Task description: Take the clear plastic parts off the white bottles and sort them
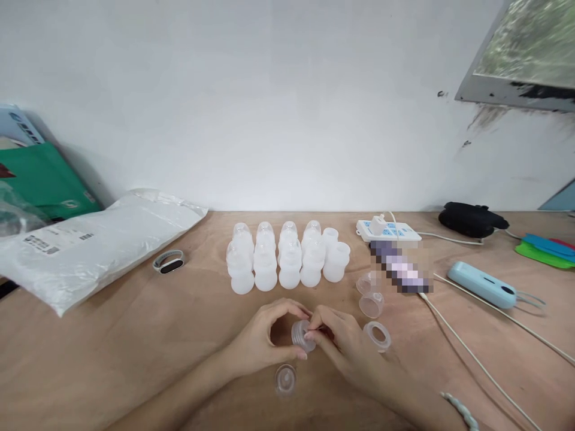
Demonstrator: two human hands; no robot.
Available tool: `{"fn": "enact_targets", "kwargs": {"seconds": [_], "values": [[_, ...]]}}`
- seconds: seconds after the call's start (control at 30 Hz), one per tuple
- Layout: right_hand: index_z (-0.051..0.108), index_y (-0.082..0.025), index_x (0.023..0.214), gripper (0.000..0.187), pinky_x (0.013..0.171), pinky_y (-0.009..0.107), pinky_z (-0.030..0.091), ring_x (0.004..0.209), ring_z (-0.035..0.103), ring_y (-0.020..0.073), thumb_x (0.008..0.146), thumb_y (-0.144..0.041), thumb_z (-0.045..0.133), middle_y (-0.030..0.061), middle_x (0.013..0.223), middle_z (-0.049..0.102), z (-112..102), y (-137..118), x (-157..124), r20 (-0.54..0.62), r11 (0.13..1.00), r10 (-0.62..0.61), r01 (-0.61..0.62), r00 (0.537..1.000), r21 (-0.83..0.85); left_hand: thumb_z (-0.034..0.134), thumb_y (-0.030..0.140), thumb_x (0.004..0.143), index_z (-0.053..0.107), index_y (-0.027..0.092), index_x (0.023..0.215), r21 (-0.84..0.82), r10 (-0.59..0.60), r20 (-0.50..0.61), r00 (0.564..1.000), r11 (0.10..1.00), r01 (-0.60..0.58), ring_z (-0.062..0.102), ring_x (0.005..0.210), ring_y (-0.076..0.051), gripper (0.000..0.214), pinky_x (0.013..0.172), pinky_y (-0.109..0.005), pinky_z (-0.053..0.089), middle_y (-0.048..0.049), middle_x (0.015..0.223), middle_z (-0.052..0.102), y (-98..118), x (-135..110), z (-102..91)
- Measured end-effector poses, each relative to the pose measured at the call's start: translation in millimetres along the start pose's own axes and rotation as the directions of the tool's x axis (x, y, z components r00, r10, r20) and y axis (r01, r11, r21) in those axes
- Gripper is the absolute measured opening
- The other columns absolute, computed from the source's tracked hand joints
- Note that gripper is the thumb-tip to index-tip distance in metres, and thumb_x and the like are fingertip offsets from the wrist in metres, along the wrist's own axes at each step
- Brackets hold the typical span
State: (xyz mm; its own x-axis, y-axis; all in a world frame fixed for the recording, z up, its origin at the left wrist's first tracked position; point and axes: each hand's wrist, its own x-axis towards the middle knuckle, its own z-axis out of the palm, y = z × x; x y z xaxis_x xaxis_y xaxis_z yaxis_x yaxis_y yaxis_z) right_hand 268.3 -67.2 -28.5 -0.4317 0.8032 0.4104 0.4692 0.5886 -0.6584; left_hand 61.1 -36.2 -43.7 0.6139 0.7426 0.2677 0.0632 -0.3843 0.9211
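Note:
Both my hands meet over the wooden table (135,335) on a small clear plastic threaded ring (303,335). My left hand (265,341) curls round it from the left, thumb and fingers closed on it. My right hand (345,347) pinches its right side with the fingertips. A clear teat-like piece (286,379) lies on the table just below the hands. A clear ring (377,335) lies to the right of my right hand, and a clear cap (371,304) sits beyond it. Several assembled small translucent bottles (278,260) stand in rows behind the hands.
A large white plastic bag (90,245) lies at the left, with a grey wristband (169,261) beside it. At the right are a power strip (389,230), white cables (471,353), a pale blue device (483,284), a black object (469,219) and a blurred-out item (401,267).

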Motion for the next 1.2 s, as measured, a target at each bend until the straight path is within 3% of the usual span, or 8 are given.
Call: {"fn": "enact_targets", "kwargs": {"seconds": [0.33,0.53,0.67,0.8,0.97,1.07,1.13,1.2], "values": [[0.052,-0.021,0.073,0.021,0.049,0.021,0.037,0.051,0.050,0.0114,0.093,-0.024,0.054,-0.0037,0.061,0.055,-6,-5,-2,-0.037,0.945,0.177,-0.159,0.984,0.285,0.075,0.018,0.067,0.059,0.017,0.095,-0.250,-0.084,-0.011,0.996,0.965,0.079,0.055,0.074,-0.014,0.032,0.070,-0.027,0.040,0.0006,0.084,0.063,-3,-1,4.2],[0.055,-0.021,0.075,0.020,0.052,0.022,0.040,0.055,0.054,0.0119,0.095,-0.022,0.055,-0.0035,0.062,0.057,-15,-7,-1,-0.047,0.965,0.160,-0.147,0.986,0.216,0.077,0.021,0.069,0.061,0.017,0.096,-0.242,-0.093,-0.019,0.995,0.966,0.086,0.055,0.075,-0.015,0.032,0.071,-0.028,0.040,0.0002,0.084,0.063,-2,-1,2.0],[0.060,-0.020,0.090,0.006,0.063,0.026,0.047,0.069,0.059,0.0155,0.093,-0.025,0.062,0.0004,0.078,0.063,-15,-4,3,-0.023,0.997,0.015,-0.013,1.000,0.076,0.079,0.021,0.073,0.058,0.019,0.106,-0.245,-0.083,0.003,0.997,0.966,0.081,0.060,0.090,-0.019,0.039,0.080,-0.031,0.043,-0.0031,0.098,0.066,0,-1,3.4],[0.059,-0.021,0.117,0.041,0.079,0.034,0.053,0.094,0.061,0.0224,0.083,-0.033,0.078,0.0074,0.105,0.062,-11,-3,2,0.111,0.996,-0.090,0.093,0.990,-0.018,0.081,0.020,0.074,0.041,0.026,0.115,-0.375,-0.089,0.059,0.994,0.921,0.105,0.062,0.097,-0.019,0.057,0.085,-0.033,0.043,-0.0022,0.105,0.068,1,-1,6.0],[0.059,-0.024,0.123,0.052,0.087,0.037,0.053,0.103,0.060,0.0245,0.078,-0.036,0.083,0.0077,0.113,0.060,-12,-2,1,0.227,0.993,-0.091,0.105,0.970,-0.047,0.082,0.019,0.074,0.040,0.026,0.112,-0.324,-0.130,0.089,0.988,0.934,0.152,0.062,0.097,-0.019,0.056,0.085,-0.033,0.043,-0.0021,0.105,0.070,4,-1,5.7],[0.061,-0.026,0.117,0.039,0.084,0.037,0.053,0.099,0.061,0.0239,0.084,-0.040,0.077,0.0056,0.107,0.063,-26,7,7,0.113,0.992,-0.085,0.094,0.990,-0.082,0.082,0.017,0.073,0.045,0.025,0.108,-0.185,-0.197,0.062,0.978,0.961,0.205,0.064,0.099,-0.022,0.051,0.087,-0.034,0.043,-0.0018,0.105,0.073,6,0,4.3],[0.061,-0.024,0.106,0.013,0.081,0.038,0.052,0.093,0.062,0.0235,0.095,-0.032,0.061,0.0065,0.101,0.063,-40,17,14,-0.102,0.979,-0.044,0.022,0.994,-0.202,0.083,0.016,0.071,0.049,0.024,0.105,-0.097,-0.239,0.068,0.969,0.965,0.245,0.065,0.104,-0.024,0.049,0.091,-0.037,0.042,-0.0031,0.109,0.075,7,1,3.7],[0.062,-0.023,0.106,0.014,0.085,0.044,0.050,0.097,0.060,0.0268,0.098,-0.025,0.050,0.0110,0.108,0.061,-54,31,23,-0.304,0.928,-0.052,-0.067,0.951,-0.367,0.085,0.017,0.070,0.054,0.024,0.104,-0.004,-0.257,0.068,0.964,0.966,0.258,0.062,0.113,-0.028,0.047,0.097,-0.040,0.039,-0.0041,0.116,0.075,7,1,3.5]]}}
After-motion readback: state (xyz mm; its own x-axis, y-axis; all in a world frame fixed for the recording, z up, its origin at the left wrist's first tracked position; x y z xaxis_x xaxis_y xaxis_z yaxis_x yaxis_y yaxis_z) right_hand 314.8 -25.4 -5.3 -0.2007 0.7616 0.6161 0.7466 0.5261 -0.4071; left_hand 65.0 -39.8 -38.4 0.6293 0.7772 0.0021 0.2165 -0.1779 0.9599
